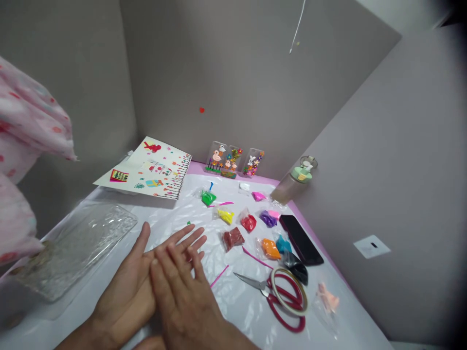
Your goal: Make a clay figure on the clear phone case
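Upon the table point(244, 311) covered in glossy white plastic, the bare left hand point(134, 277) lay palm up, fingers extended, beneath the bare right hand point(186, 287), its fingers also outstretched; anything between was hidden. Flat palms and light, even pressure seemed advisable. Just beyond lay the plastic-wrapped reddish-brown lump point(233, 238); beside, the thin pink stick point(220, 275).

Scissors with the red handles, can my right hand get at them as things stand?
Probably yes: the right hand lies against the left hand, and the scissors lie to its right. A cream ring lies over part of the handles, though, so it might need shifting first.
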Action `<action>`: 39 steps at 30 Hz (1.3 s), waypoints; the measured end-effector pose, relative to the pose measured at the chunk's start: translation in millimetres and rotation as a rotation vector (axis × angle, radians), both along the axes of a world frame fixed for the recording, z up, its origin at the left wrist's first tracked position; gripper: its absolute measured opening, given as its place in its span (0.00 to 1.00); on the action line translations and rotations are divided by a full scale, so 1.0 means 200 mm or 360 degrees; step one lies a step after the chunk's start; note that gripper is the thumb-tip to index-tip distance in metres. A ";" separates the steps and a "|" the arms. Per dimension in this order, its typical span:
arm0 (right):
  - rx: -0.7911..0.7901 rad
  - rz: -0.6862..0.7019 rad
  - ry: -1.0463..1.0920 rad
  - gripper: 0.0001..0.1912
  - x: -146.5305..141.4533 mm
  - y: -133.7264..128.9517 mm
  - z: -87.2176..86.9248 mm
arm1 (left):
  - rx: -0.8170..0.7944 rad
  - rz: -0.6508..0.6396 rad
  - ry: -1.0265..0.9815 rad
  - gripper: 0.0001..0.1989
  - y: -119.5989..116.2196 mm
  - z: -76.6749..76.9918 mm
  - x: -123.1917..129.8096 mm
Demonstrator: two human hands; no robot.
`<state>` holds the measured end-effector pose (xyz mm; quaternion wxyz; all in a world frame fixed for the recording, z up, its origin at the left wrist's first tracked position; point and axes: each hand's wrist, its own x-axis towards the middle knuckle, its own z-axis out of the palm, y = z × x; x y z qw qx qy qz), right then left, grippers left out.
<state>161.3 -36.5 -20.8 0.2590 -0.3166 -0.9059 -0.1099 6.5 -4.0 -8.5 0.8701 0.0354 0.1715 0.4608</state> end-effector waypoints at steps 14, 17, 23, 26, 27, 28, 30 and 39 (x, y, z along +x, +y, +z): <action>-0.0043 -0.0034 0.0066 0.37 0.00 -0.02 0.01 | 0.0098 0.0007 0.0124 0.36 -0.02 0.08 0.01; 0.0001 -0.0032 0.0089 0.34 -0.01 -0.02 0.01 | 0.0092 0.0002 0.0126 0.39 -0.01 0.08 0.01; -0.0112 -0.0032 0.0098 0.40 -0.01 -0.02 0.03 | 0.0064 -0.0002 0.0026 0.42 -0.01 0.05 0.01; -0.0143 0.0003 0.0129 0.44 0.01 -0.01 0.03 | 0.0052 0.0052 0.0059 0.40 -0.02 0.05 0.01; -0.0171 0.0005 0.0148 0.46 0.02 0.00 0.03 | 0.0065 0.0049 0.0051 0.40 -0.02 0.05 0.02; -0.0223 0.0004 0.0165 0.47 0.03 0.01 0.03 | 0.0069 0.0041 0.0043 0.39 -0.02 0.04 0.02; -0.0354 -0.0012 0.0228 0.47 0.06 0.04 0.03 | 0.0065 0.0029 0.0021 0.39 -0.01 0.03 0.03; -0.0325 -0.0210 0.0551 0.24 0.08 0.06 0.08 | 0.0002 -0.0036 -0.0165 0.31 0.00 0.08 0.06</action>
